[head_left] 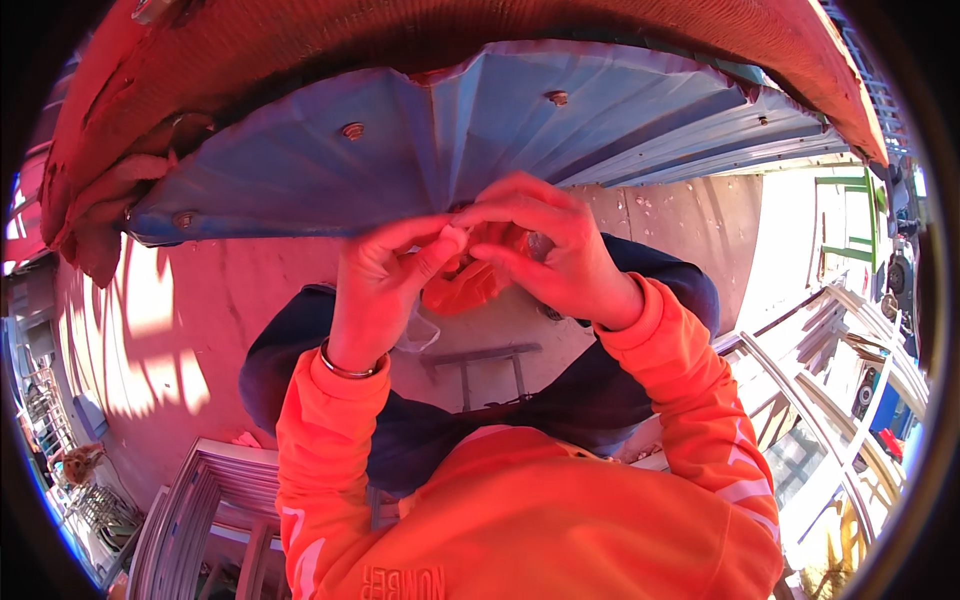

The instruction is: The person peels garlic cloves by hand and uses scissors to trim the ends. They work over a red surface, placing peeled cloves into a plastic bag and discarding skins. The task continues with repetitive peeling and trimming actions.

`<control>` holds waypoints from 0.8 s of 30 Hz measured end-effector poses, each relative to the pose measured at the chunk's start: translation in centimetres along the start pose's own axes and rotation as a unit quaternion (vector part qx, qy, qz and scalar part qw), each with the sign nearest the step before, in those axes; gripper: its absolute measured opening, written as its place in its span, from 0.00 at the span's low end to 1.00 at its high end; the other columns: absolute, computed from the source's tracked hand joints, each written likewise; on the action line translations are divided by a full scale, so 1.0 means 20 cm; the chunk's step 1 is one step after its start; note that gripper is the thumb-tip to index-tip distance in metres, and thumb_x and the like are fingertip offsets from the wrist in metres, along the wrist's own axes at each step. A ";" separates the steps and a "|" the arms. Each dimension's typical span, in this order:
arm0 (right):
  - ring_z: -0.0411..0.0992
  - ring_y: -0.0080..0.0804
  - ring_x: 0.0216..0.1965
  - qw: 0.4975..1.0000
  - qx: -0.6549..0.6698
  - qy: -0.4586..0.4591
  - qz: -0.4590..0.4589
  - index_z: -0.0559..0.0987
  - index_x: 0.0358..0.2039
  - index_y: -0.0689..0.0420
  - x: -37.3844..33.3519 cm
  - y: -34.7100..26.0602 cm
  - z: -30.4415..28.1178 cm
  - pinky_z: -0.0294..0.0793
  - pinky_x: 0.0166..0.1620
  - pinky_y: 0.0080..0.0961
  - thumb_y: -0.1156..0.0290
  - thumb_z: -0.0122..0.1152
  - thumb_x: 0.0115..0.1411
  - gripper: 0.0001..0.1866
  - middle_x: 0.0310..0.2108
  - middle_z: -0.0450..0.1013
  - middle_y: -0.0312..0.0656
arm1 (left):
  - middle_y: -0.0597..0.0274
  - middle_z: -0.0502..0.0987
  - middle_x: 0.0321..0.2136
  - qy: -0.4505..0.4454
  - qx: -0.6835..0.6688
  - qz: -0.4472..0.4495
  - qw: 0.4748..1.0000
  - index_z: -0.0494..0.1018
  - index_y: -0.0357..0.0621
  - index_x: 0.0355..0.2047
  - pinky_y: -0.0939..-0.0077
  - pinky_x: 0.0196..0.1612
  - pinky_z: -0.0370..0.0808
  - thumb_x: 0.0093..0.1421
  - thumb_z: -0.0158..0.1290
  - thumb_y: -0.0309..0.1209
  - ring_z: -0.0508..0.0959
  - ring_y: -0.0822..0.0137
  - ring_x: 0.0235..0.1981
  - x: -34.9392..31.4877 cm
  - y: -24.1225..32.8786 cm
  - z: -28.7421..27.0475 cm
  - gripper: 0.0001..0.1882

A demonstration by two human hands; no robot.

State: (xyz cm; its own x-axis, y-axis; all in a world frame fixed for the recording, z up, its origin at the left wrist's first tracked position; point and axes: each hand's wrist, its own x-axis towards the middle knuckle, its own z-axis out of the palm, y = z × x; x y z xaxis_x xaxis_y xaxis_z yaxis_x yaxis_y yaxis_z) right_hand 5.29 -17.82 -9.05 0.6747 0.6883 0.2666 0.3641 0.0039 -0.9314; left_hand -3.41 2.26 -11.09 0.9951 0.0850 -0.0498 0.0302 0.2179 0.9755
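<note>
My two hands meet in front of me, just under the lower edge of a blue ribbed metal sheet (pixel 390 165). The thumb and fingers of my left hand (pixel 385 270) are pinched together at a small pale piece (pixel 455 237), whose kind I cannot make out. Close against it, my right hand (pixel 565 240) has its fingers curled and thumb bent inward; whatever lies between them is hidden. Below and behind the hands shows a crumpled orange plastic bag (pixel 465 292), with a bit of clear plastic (pixel 418 333) beside my left wrist.
Thick red cloth (pixel 330 50) hangs over the sheet, which carries several screws. A grey metal frame (pixel 465 375) lies between my legs. Stacked pale frames (pixel 215 480) stand at the lower left. More frames (pixel 800 360) lean at the right, near a green frame (pixel 850 215).
</note>
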 end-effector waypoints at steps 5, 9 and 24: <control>0.81 0.28 0.36 1.000 -0.025 -0.005 -0.012 0.81 0.42 0.61 0.00 0.03 0.00 0.78 0.34 0.23 0.85 0.67 0.60 0.10 0.40 0.75 0.40 | 0.65 0.83 0.34 -0.015 0.043 -0.006 0.999 0.82 0.33 0.47 0.81 0.42 0.77 0.68 0.62 0.26 0.79 0.78 0.36 0.00 0.00 0.00 0.10; 0.80 0.27 0.35 1.000 -0.011 -0.009 -0.016 0.79 0.39 0.61 0.00 0.04 0.01 0.76 0.35 0.22 0.85 0.69 0.59 0.10 0.40 0.74 0.40 | 0.64 0.84 0.34 -0.024 0.066 0.006 0.997 0.82 0.34 0.47 0.79 0.40 0.77 0.68 0.61 0.23 0.80 0.76 0.34 -0.01 0.00 -0.01 0.09; 0.79 0.26 0.33 1.000 0.021 0.006 -0.007 0.81 0.41 0.62 0.00 0.04 0.01 0.77 0.35 0.23 0.84 0.68 0.61 0.08 0.37 0.75 0.41 | 0.61 0.85 0.36 -0.023 0.060 0.007 0.998 0.82 0.34 0.47 0.77 0.42 0.78 0.68 0.60 0.23 0.82 0.74 0.35 0.00 0.00 -0.01 0.09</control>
State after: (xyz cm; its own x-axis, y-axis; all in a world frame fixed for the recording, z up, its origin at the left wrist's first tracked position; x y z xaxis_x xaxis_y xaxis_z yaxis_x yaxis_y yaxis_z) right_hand 5.47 -17.74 -9.87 0.6773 0.6793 0.2826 0.3462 0.0447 -0.9371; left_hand -3.46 2.40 -11.18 0.9987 0.0427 -0.0281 0.0238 0.0980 0.9949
